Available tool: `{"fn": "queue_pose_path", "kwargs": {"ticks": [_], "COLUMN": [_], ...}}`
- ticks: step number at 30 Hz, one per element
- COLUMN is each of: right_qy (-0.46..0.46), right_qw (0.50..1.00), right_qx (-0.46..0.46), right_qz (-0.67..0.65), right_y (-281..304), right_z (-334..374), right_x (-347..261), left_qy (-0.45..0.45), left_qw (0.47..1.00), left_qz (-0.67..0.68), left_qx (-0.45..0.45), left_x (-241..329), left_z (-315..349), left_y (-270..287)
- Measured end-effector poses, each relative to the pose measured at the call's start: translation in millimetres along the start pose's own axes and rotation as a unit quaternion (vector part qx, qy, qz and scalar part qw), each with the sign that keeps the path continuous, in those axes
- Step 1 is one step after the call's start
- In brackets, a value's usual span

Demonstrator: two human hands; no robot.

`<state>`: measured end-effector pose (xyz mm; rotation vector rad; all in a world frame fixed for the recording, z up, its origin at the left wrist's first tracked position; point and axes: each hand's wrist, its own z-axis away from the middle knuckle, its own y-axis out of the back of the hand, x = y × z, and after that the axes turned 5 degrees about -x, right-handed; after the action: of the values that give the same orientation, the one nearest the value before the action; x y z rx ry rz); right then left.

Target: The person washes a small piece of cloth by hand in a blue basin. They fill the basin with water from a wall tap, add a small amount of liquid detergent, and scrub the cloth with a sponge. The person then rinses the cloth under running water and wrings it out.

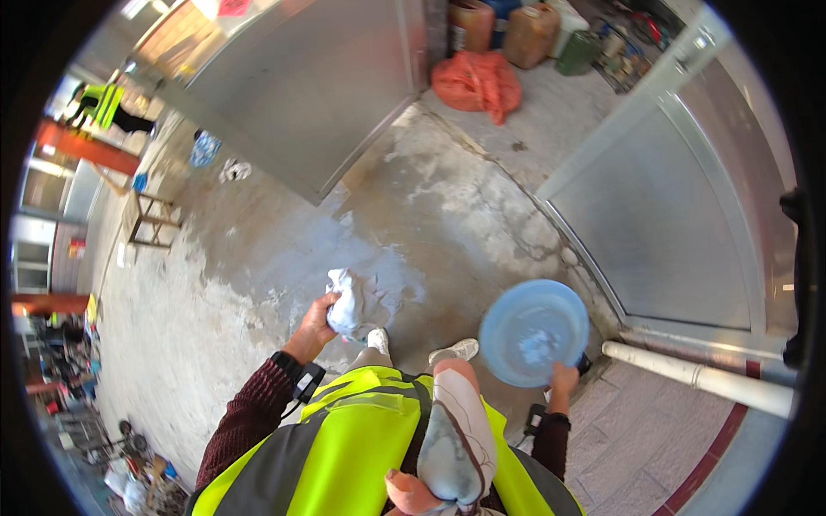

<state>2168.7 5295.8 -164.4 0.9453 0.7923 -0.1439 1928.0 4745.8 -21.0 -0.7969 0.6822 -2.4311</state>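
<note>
My left hand (317, 319) is closed around a bunched, wet-looking white cloth (347, 306), held out in front of me over the concrete floor. On the other side, my right hand (564, 378) grips the near rim of a round light-blue plastic basin (494, 337). A pale patch shows in the basin's bottom; whether it is water, suds or glare I cannot make out. My white shoes (454, 351) stand between the cloth and the basin.
Two metal door panels (301, 95) (662, 206) flank a doorway. Beyond it lie an orange sack (477, 83) and several jerrycans (531, 36). A white pipe (697, 376) runs at right. Far left are a wooden stool (148, 220) and a person (107, 107) in a yellow vest.
</note>
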Motion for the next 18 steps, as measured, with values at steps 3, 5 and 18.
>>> {"fn": "queue_pose_path", "kwargs": {"ticks": [3,5,18], "right_qy": [-0.002,-0.023,-0.022], "right_qw": [0.949,0.954,0.86], "right_qx": [-0.139,-0.197,-0.457], "right_qz": [-0.284,-0.226,-0.227], "right_y": [-105.4,-152.1,-260.5], "right_z": [37.4,70.4,251.3], "right_x": [-88.0,-155.7,-391.3], "left_qy": [-0.058,-0.081,-0.193], "left_qw": [0.998,0.997,0.848], "left_qz": [-0.003,0.016,-0.491], "left_qx": [0.025,-0.005,0.042], "left_x": [30.5,57.3,130.3], "left_z": [9.9,16.7,99.5], "left_y": [13.3,21.9,62.7]}}
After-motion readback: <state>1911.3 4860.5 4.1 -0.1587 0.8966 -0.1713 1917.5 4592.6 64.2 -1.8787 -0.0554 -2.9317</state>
